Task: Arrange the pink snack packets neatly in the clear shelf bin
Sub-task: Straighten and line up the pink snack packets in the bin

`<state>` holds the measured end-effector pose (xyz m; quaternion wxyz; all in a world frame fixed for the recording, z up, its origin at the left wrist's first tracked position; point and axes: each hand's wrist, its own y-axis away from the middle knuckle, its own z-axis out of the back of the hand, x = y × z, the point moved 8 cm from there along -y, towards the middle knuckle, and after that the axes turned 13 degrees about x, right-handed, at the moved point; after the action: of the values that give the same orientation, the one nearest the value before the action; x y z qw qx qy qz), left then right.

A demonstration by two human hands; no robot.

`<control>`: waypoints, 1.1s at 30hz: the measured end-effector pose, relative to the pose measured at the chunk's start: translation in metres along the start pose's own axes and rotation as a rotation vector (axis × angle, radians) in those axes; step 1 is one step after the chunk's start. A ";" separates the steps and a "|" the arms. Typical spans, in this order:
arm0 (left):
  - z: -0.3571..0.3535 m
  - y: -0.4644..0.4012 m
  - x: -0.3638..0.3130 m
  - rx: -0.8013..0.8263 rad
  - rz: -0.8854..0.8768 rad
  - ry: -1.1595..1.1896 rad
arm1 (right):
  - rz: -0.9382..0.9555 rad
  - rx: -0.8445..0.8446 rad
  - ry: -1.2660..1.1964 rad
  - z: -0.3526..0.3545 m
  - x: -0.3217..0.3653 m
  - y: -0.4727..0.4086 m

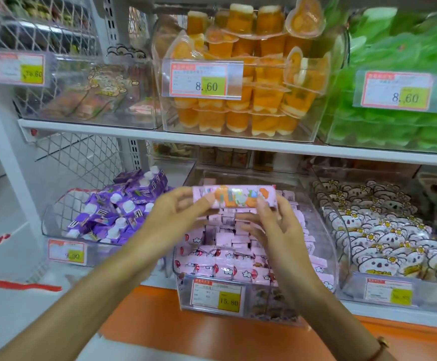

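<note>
A long pink snack packet with orange print is held level above the clear shelf bin. My left hand pinches its left end. My right hand pinches its right end from below. Under them the bin holds several pink packets, some lying in rows at the front, others standing or jumbled further back. A price tag reading 15.80 is fixed to the bin's front wall.
A bin of purple pouches stands to the left, a bin of koala-print packets to the right. On the shelf above are bins of orange jelly cups and green packets. An orange ledge runs below.
</note>
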<state>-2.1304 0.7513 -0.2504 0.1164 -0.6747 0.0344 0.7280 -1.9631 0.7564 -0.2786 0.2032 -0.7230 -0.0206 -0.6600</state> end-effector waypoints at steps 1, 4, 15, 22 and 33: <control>-0.004 0.005 0.006 -0.007 -0.013 -0.012 | 0.020 -0.031 -0.021 0.002 0.002 0.000; 0.000 0.020 0.015 -0.096 -0.100 -0.305 | 0.037 -0.127 0.030 0.010 0.005 -0.001; 0.031 0.030 0.073 -0.192 -0.005 -0.283 | 0.046 0.134 0.754 -0.016 -0.005 -0.025; 0.031 0.031 0.072 -0.205 -0.026 -0.269 | -0.056 0.385 1.134 -0.054 -0.031 -0.040; 0.025 0.025 0.024 -0.244 -0.293 -0.704 | -0.006 0.171 1.249 -0.010 -0.015 -0.015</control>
<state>-2.1618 0.7355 -0.2741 0.1428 -0.3907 -0.1910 0.8891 -1.9788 0.7703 -0.2881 0.2323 -0.1826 0.0472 -0.9542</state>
